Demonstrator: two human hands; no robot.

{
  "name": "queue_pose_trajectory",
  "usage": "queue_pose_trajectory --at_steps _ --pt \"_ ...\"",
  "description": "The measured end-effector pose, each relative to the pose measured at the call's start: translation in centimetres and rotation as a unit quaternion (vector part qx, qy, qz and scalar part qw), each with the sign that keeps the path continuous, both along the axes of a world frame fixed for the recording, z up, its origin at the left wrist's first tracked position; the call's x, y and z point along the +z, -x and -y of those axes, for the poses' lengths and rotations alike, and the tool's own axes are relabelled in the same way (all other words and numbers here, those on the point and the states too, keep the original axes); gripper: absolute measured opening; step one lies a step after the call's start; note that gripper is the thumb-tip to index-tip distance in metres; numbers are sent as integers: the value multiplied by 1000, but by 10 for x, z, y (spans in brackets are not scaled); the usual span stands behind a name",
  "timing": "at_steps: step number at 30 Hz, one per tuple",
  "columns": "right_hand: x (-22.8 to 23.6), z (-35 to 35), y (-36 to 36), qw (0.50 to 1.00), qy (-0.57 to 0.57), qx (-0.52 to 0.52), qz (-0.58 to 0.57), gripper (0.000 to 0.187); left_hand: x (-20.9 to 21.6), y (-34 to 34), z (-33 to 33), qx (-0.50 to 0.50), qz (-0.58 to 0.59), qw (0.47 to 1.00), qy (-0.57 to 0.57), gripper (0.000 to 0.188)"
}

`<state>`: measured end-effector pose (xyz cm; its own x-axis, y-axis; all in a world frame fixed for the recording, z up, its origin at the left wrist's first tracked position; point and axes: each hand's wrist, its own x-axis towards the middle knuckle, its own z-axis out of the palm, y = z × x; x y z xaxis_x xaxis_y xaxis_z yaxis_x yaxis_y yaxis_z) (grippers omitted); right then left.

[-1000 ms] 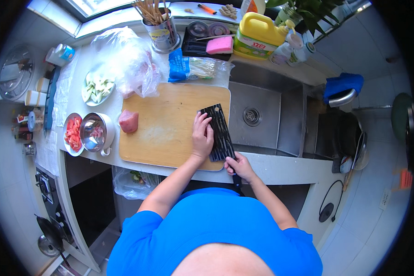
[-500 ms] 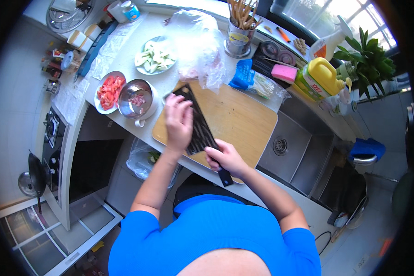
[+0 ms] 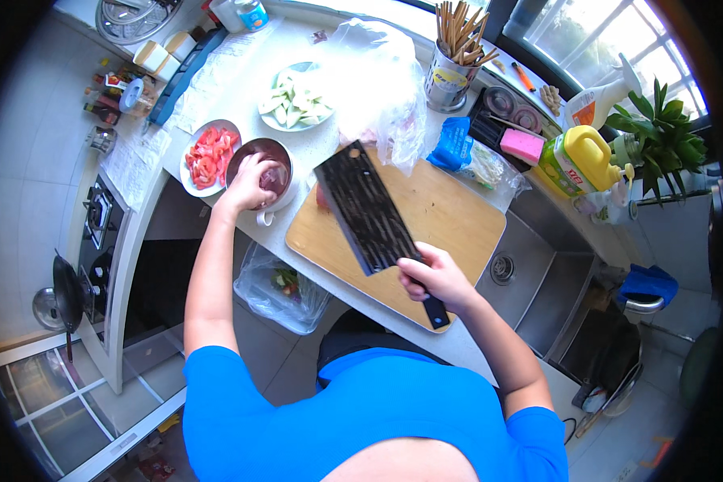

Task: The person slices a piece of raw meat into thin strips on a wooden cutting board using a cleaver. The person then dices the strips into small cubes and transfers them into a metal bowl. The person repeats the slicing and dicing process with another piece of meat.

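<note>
My right hand grips the dark handle of a broad cleaver, its blade tilted over the wooden cutting board. A bit of reddish meat shows on the board beside the blade's left edge. My left hand reaches into a metal bowl, fingers curled downward beside pieces of raw meat. What those fingers hold is hidden. Left of the bowl sits a plate of sliced tomato. Behind it is a plate of pale green vegetable slices.
A clear plastic bag lies behind the board. To the right are a blue package, a pink sponge, a yellow bottle and a steel sink. A chopstick holder stands at the back. Below the counter hangs a plastic bag.
My left hand has left the cleaver's blade and moved left into the metal bowl. The cleaver, still in my right hand, has shifted slightly right, its broad face turned more into view.
</note>
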<state>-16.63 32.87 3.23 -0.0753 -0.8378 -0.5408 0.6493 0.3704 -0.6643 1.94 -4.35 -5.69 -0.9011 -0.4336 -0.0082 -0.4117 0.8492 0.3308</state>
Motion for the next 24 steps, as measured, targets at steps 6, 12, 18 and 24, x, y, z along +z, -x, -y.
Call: queue_pose_trajectory --at_steps 6,12,18,24 --pt "15 -62 21 997 -32 -76 -9 13 -2 -10 12 7 115 992 42 29" --pt "3 -118 10 927 -177 -102 -314 20 52 42 -77 15 -145 988 -55 26" --pt "-35 -136 -8 770 -193 -111 -598 34 -3 72 -131 182 -110 974 -73 72" --pt "-60 -140 -16 812 -251 -110 -515 39 -38 90 -145 240 -195 902 -302 62"
